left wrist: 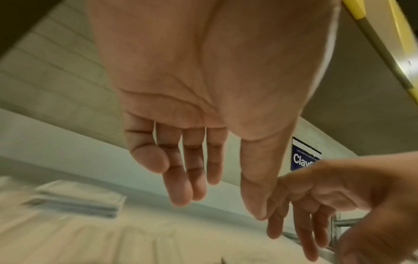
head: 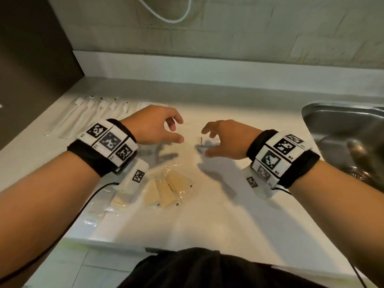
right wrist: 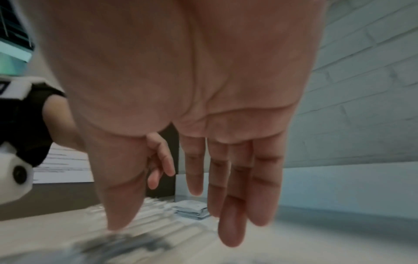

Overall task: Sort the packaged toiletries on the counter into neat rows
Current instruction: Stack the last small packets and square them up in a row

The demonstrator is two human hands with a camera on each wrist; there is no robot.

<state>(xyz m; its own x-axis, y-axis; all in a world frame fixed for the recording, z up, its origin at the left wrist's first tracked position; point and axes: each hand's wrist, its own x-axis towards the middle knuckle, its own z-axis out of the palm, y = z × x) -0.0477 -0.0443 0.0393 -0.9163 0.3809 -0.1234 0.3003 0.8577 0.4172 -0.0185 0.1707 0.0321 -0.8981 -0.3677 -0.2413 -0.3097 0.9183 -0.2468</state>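
Note:
Both of my hands hover over the white counter (head: 218, 204), palms down, facing each other with a gap between them. My left hand (head: 176, 129) (left wrist: 217, 205) has relaxed fingers and holds nothing. My right hand (head: 205, 142) (right wrist: 176, 223) is likewise empty, its fingers hanging loosely. A cluster of clear packets with beige contents (head: 166, 190) lies on the counter below my left wrist. A row of long white wrapped items (head: 83, 115) lies at the back left. A small stack of flat pale packets (left wrist: 76, 200) (right wrist: 192, 209) sits near the back wall. A pale packet (head: 209, 140) lies under my right hand.
A steel sink (head: 349, 129) opens at the right of the counter. A wall rises behind the counter and a dark panel (head: 31, 48) stands at the left. More clear packets (head: 97, 213) lie near the counter's front left edge.

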